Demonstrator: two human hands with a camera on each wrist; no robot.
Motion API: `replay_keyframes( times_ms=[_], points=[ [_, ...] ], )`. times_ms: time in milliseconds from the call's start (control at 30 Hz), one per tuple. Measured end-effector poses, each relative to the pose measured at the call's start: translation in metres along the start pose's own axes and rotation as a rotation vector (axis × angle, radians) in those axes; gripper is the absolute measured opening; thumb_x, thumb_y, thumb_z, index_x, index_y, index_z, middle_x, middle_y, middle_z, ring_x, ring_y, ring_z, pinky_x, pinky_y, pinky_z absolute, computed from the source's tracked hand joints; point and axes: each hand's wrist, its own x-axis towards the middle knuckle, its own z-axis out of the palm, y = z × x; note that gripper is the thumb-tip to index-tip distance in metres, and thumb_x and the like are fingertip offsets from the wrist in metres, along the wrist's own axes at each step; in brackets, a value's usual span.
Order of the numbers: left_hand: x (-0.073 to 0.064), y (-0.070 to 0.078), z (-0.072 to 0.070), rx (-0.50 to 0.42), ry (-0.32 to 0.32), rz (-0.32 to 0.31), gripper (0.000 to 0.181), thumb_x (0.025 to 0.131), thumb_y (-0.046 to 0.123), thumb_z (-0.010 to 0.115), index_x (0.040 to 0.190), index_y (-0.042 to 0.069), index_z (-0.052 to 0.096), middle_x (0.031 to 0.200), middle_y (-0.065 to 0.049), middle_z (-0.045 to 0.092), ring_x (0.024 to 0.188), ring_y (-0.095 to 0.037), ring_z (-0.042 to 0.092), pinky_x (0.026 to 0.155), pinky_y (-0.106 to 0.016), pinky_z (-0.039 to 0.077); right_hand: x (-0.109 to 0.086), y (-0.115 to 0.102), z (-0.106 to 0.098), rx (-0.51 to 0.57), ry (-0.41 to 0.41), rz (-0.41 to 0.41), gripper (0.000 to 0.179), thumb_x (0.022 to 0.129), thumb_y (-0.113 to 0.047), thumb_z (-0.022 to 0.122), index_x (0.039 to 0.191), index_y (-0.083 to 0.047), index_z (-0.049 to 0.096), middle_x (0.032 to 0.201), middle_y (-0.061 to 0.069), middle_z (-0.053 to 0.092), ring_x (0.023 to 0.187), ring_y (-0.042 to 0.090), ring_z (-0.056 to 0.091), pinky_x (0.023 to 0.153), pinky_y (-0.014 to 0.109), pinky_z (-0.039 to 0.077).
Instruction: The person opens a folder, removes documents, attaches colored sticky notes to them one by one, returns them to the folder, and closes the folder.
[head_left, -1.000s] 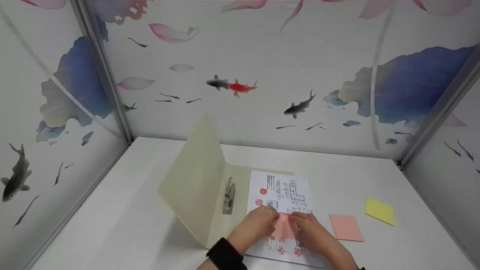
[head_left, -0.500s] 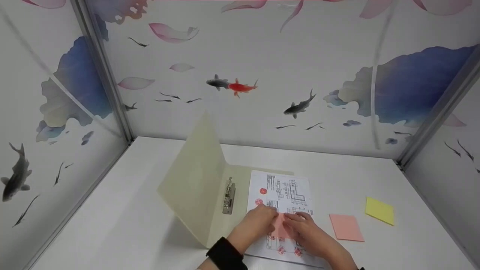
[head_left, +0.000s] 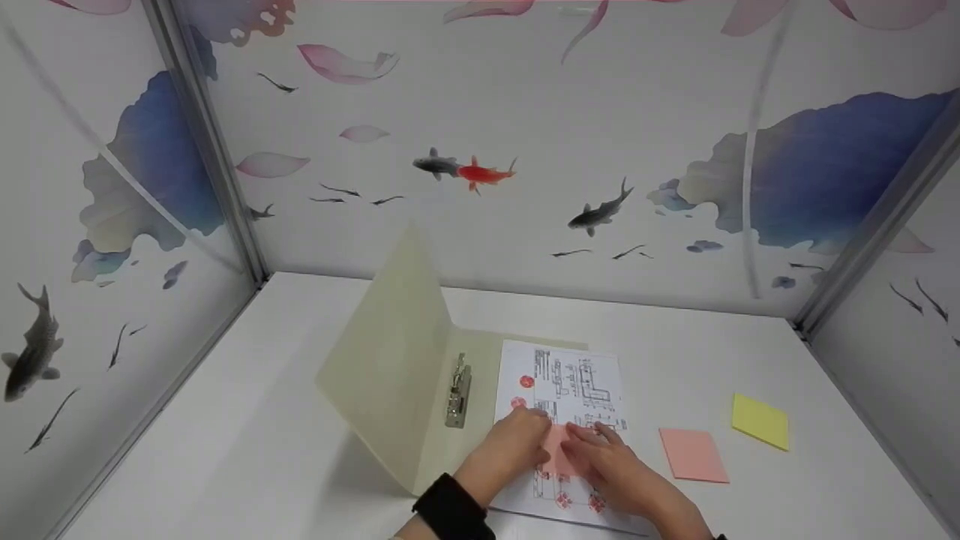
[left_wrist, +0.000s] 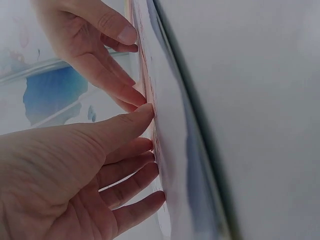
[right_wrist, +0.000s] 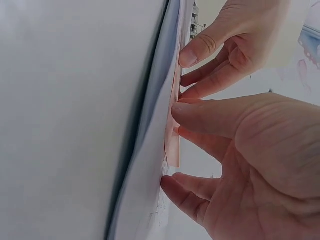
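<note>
A pink sticky note lies on the lower half of a printed sheet that bears line drawings and red stamps. My left hand touches the note's left side, thumb and fingertips down on the paper in the left wrist view. From the other side, my right hand presses the note with its fingertips, fingers extended. The right wrist view shows the note's pink edge jutting past the right thumb. The sheets rest in an open cream file folder, and the hands cover much of the note.
The folder's cover stands raised at the left, with a metal clip on the inside near its spine. To the right lie a pink sticky note pad and a yellow one. Patterned walls enclose the white table.
My right hand has slid left across the sticky note, bringing its fingertips closer to my left hand. The left hand has barely moved, and the folder and pads stay put.
</note>
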Motion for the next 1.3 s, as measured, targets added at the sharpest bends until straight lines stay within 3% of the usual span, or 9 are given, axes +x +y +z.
replay_keyframes(
  times_ms=[267,467,733,1067,1300],
  points=[
    [-0.0007,-0.0006,-0.0009,0.003,0.003,-0.001,0.033,0.072,0.022,0.079,0.100,0.006,0.069,0.118,-0.005,0.064,0.103,-0.021,0.061,0.088,-0.028,0.051,0.0012,0.0018,0.0007,0.017,0.005,0.018,0.038,0.098,-0.030,0.048,0.131,-0.014,0.056,0.147,0.011,0.041,0.139,0.042,0.027,0.106,0.064,0.025],
    [0.0010,-0.0019,-0.0009,-0.014,-0.002,-0.018,0.030,0.075,0.022,0.077,0.099,0.006,0.069,0.114,-0.005,0.065,0.101,-0.021,0.063,0.087,-0.028,0.052,0.0033,0.0017,0.0003,-0.012,0.020,0.003,0.038,0.097,-0.029,0.050,0.132,-0.013,0.055,0.145,0.012,0.044,0.137,0.037,0.034,0.108,0.057,0.029],
    [-0.0003,-0.0011,-0.0003,0.030,0.003,-0.011,0.030,0.076,0.023,0.077,0.099,0.005,0.069,0.116,-0.006,0.064,0.103,-0.021,0.061,0.086,-0.029,0.052,0.0031,0.0021,-0.0009,-0.043,0.037,-0.029,0.039,0.094,-0.022,0.057,0.131,-0.010,0.055,0.142,0.014,0.047,0.132,0.038,0.040,0.105,0.056,0.034],
    [-0.0006,-0.0013,-0.0002,0.011,-0.004,-0.008,0.032,0.076,0.022,0.076,0.103,0.007,0.068,0.119,-0.006,0.062,0.107,-0.021,0.059,0.090,-0.030,0.051,0.0044,0.0021,-0.0009,-0.009,-0.004,0.040,0.045,0.089,-0.021,0.063,0.132,-0.010,0.055,0.145,0.012,0.043,0.135,0.037,0.036,0.106,0.056,0.031],
    [-0.0004,-0.0011,0.0007,0.041,-0.004,0.027,0.036,0.077,0.024,0.076,0.109,0.010,0.067,0.118,-0.005,0.062,0.104,-0.020,0.060,0.086,-0.029,0.052,0.0045,0.0024,0.0000,-0.003,-0.017,0.079,0.047,0.089,-0.022,0.064,0.134,-0.013,0.053,0.146,0.011,0.042,0.136,0.038,0.033,0.107,0.059,0.030]
  ],
)
